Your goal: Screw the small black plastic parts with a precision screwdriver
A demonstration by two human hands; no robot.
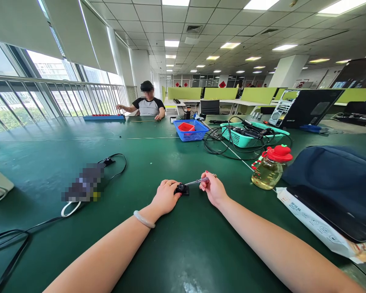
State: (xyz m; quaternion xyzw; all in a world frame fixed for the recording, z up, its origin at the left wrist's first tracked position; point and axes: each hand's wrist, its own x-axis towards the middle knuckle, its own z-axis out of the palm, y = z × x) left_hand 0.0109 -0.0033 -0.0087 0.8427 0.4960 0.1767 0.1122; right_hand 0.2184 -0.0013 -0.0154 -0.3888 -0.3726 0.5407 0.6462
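Note:
On the green table a small black device (pixel 182 189) lies under the fingers of my left hand (pixel 165 196), which grips it from the left side. Its exact kind is too small to tell. My right hand (pixel 212 189) pinches the clear handle of a thin screwdriver (pixel 197 181). The screwdriver slants down to the left, and its tip reaches the black device; whether it sits in a screw I cannot tell.
To the right stand a jar with a red lid (pixel 270 167), a dark blue bag (pixel 338 179) and a black phone (pixel 329 213) on a white packet. Farther back are a blue basket (pixel 195 135), a green basket (pixel 247 141) with cables, and a seated person (pixel 148 106). A blurred object (pixel 85 183) with a cord lies left.

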